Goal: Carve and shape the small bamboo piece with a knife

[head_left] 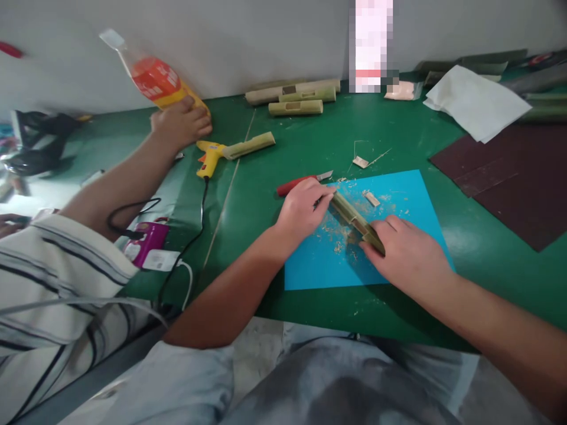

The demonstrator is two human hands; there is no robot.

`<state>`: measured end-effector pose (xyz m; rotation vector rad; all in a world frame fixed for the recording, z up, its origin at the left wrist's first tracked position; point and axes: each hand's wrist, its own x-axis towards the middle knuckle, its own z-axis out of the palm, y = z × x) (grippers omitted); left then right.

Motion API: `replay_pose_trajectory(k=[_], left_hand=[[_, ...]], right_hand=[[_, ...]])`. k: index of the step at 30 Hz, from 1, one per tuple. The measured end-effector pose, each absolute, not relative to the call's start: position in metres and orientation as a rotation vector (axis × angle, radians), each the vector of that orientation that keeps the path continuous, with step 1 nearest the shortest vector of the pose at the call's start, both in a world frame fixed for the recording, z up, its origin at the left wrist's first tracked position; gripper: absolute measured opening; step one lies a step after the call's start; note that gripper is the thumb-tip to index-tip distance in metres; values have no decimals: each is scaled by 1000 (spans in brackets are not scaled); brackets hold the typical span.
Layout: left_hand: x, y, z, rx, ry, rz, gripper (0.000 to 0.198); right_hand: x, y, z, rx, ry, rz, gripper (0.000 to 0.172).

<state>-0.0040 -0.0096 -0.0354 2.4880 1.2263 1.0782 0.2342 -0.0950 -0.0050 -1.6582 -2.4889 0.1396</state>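
A bamboo tube with a notch cut in its side is held at a slant above a blue sheet. My right hand is wrapped round its lower right end. At the upper left end, my left hand is closed, its fingertips against the tube; a small dark item shows between the fingers, too small to make out. A red-handled knife lies on the green table just beyond my left hand. Shavings and a small wooden piece are on the sheet.
At the left, another person's hand grips an orange drink bottle. A yellow glue gun touches a bamboo piece; its cord runs near a purple power strip. Cut bamboo tubes, white paper and dark sheets lie further back.
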Motion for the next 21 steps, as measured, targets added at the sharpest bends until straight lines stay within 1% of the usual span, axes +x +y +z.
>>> replay_pose_trajectory(k=[5, 9, 13, 17, 21], left_hand=[[4, -20, -37, 2590, 1048, 1002, 24], [6, -22, -37, 2550, 1109, 1019, 25], [5, -21, -35, 2603, 991, 927, 27], [4, -20, -36, 2541, 1164, 1047, 27], [6, -21, -38, 2614, 989, 959, 27]], right_hand=[[233, -94, -3, -1663, -2482, 186, 23], [233, -93, -2, -1683, -2455, 195, 27], [234, -94, -3, -1666, -2455, 174, 28], [234, -93, -3, -1681, -2441, 167, 29], [233, -93, -3, -1691, -2457, 197, 28]])
